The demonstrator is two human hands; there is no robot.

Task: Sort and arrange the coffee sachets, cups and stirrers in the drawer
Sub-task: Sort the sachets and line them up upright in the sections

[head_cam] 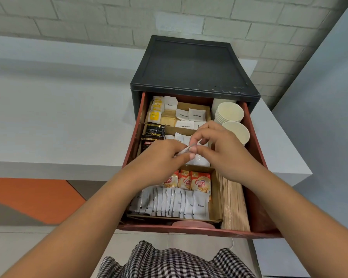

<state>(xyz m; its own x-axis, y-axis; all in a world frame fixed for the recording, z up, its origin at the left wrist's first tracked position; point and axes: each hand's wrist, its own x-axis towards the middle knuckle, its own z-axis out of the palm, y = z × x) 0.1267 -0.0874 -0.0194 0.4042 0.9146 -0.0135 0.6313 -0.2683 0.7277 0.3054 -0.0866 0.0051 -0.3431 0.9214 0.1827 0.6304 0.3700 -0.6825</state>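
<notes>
What seems a thin pale sachet point(186, 149), seen edge-on, is held above the middle of the drawer point(256, 153), pinched between the curled fingertips of the left hand point(165, 155) and the right hand point(219, 145). It is judged light, limp and easily creased, so it is best taken by its sealed edges. Paper cups point(229, 112) are nested in the drawer's far right corner. The drawer is pulled from a black cabinet point(191, 65) set on a white counter point(48, 117); a pale block wall stands behind.
</notes>
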